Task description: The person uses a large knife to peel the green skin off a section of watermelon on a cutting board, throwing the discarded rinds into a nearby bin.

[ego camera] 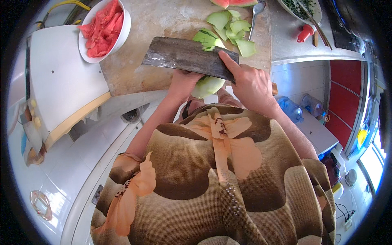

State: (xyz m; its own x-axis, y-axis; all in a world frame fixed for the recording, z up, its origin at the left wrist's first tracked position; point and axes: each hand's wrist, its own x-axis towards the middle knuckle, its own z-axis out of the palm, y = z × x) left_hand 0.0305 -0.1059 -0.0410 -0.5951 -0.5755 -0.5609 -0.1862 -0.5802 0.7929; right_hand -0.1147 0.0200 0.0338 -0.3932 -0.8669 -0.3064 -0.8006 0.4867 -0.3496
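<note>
My right hand [252, 84] grips a Chinese cleaver [183, 55] by its handle, index finger stretched along the blade. The wide dark blade lies slantwise over a pale green piece of watermelon rind [209, 87]. My left hand [183, 83] holds that rind near the board's front edge; the blade hides its fingers. A striped green strip of skin [205, 38] sticks up beyond the blade's far side. Several peeled rind pieces [234, 26] lie in a heap on the wooden board [147, 21], with a metal spoon [259, 7] beside them.
To the left, a white bowl [126, 33] holds red watermelon flesh [104, 30]. Red-fleshed watermelon slices [234, 2] lie at the far edge. At right are a bowl of chopped greens [317, 15] with chopsticks [321, 32], and a red-capped container [305, 33]. Water bottles [289, 109] stand lower right.
</note>
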